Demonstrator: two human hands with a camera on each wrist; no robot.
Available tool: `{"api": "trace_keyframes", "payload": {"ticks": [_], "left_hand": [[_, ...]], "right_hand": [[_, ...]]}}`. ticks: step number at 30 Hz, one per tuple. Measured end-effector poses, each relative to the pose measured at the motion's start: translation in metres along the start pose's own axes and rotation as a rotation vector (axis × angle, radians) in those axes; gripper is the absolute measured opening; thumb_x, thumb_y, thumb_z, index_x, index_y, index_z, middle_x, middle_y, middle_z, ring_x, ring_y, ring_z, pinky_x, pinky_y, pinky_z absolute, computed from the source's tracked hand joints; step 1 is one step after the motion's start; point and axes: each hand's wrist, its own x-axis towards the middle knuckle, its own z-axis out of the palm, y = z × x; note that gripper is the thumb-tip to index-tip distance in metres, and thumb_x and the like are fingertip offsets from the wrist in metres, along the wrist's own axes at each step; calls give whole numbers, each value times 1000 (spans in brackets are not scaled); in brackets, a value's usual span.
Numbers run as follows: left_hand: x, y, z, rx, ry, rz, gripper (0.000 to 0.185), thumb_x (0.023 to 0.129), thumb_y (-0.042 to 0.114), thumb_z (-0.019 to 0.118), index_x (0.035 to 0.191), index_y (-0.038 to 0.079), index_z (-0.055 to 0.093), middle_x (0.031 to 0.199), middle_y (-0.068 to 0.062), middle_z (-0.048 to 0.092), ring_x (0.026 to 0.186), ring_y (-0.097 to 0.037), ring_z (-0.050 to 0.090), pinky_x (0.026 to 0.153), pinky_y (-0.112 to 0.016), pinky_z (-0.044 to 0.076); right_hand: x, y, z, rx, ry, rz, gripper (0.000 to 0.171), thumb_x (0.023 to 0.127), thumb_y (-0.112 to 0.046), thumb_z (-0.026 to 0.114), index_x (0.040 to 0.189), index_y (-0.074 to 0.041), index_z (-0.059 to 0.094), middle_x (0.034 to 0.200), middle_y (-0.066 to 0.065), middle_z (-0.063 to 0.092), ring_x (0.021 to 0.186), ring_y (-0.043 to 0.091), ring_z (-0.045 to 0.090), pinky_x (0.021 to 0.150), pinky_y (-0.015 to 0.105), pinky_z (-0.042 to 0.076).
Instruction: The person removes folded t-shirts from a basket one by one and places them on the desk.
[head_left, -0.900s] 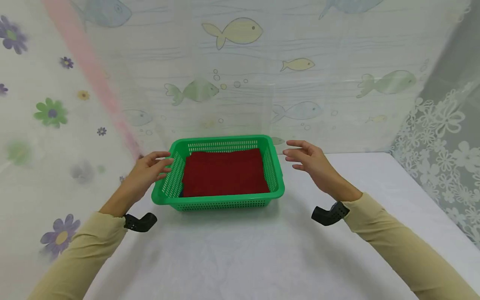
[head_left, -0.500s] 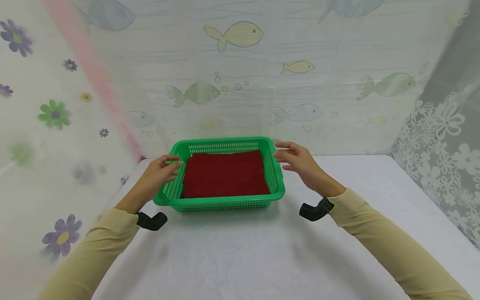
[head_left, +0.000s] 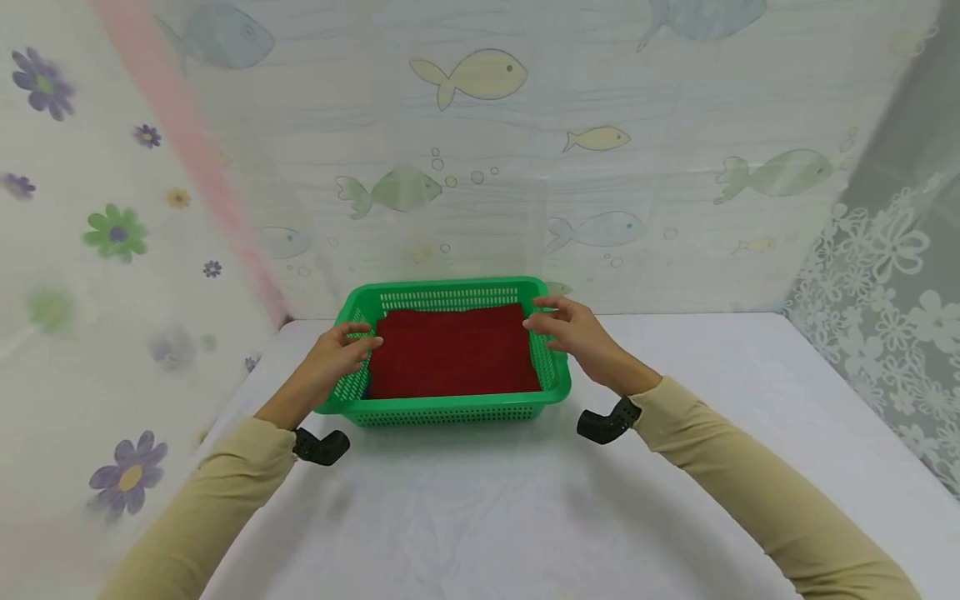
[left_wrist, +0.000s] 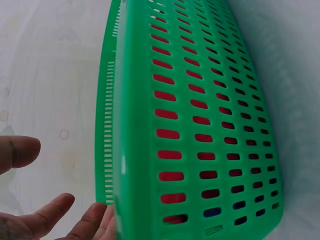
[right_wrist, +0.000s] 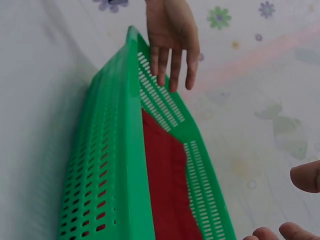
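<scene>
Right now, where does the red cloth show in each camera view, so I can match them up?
Head: red cloth lies flat inside the green basket, centre frame.
Left wrist: only red glimpses through the wall slots.
Right wrist: red strip at lower centre, inside the basket.
Shared landmark: the basket's slotted green wall.

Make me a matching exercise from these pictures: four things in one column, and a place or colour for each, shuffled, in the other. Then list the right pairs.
Things:
1. basket
2. cloth
3. left hand
4. right hand

Descriptions:
A. dark red, lying flat inside the basket
B. over the basket's right rim
C. green, perforated, standing on the white table
D. over the basket's left rim

Pairs: 1-C, 2-A, 3-D, 4-B
</scene>
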Motion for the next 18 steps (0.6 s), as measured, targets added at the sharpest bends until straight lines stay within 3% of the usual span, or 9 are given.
{"api": "trace_keyframes", "payload": {"ticks": [18], "left_hand": [[15,-10,9,-43,25,-27,61,98,21,56,148,-2,29,147,-26,33,132,-39,36,105,-51,34]], "right_hand": [[16,5,21,-32,-12,42,56,94,-17,61,143,-3,38,127,18,53,123,33,46,105,51,33]]}}
